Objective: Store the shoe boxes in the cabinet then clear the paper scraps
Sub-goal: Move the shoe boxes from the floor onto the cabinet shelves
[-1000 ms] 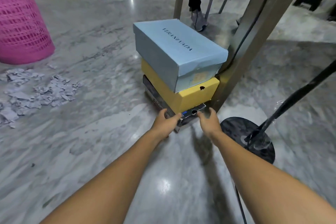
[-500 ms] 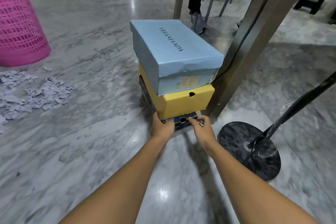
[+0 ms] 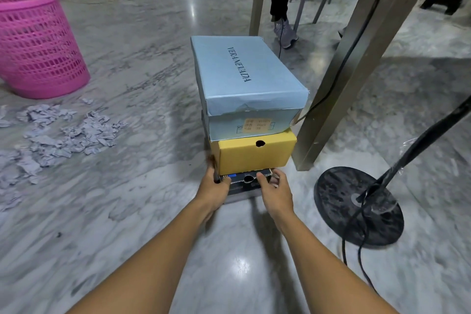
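Three shoe boxes stand stacked on the marble floor: a light blue box [image 3: 244,76] on top, a yellow box [image 3: 254,154] under it, and a black box [image 3: 246,180] at the bottom, mostly hidden. My left hand [image 3: 215,190] grips the black box's near left corner. My right hand [image 3: 274,190] holds its near right corner, fingers curled over the top edge. A pile of grey paper scraps [image 3: 58,132] lies on the floor to the left. No cabinet is in view.
A pink mesh basket [image 3: 38,41] stands at the far left. A metal table leg [image 3: 339,89] leans close to the stack's right side. A black lamp base [image 3: 356,205] with pole and cable sits to the right. A person's legs [image 3: 280,0] are behind the stack.
The stack has turned so its short end faces me squarely, and it sits closer. Both hands have closed in on the black box's near corners.
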Action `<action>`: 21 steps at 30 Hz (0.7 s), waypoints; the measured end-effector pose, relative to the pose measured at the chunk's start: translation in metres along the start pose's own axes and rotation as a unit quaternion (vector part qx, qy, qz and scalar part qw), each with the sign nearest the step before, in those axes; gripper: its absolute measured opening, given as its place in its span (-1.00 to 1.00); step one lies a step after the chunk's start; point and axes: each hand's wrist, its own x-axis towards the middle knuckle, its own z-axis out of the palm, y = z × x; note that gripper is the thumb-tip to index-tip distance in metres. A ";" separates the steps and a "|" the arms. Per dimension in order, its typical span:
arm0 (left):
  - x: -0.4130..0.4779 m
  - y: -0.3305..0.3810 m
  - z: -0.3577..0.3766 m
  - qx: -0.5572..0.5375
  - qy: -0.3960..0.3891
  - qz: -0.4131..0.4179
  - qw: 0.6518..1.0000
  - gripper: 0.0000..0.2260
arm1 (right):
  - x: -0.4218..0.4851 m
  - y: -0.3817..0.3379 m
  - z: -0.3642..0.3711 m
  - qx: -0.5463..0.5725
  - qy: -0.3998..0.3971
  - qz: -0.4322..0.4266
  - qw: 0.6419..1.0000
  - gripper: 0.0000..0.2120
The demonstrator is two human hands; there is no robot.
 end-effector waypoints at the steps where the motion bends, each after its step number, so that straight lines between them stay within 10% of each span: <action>1: -0.005 -0.005 -0.005 -0.003 0.001 -0.002 1.000 -0.43 | -0.008 0.000 0.003 -0.003 -0.001 0.001 1.000 -0.43; 21: -0.156 -0.116 -0.174 -0.035 0.094 -0.137 0.986 -0.58 | -0.195 0.009 0.113 -0.067 -0.127 -0.056 0.988 -0.14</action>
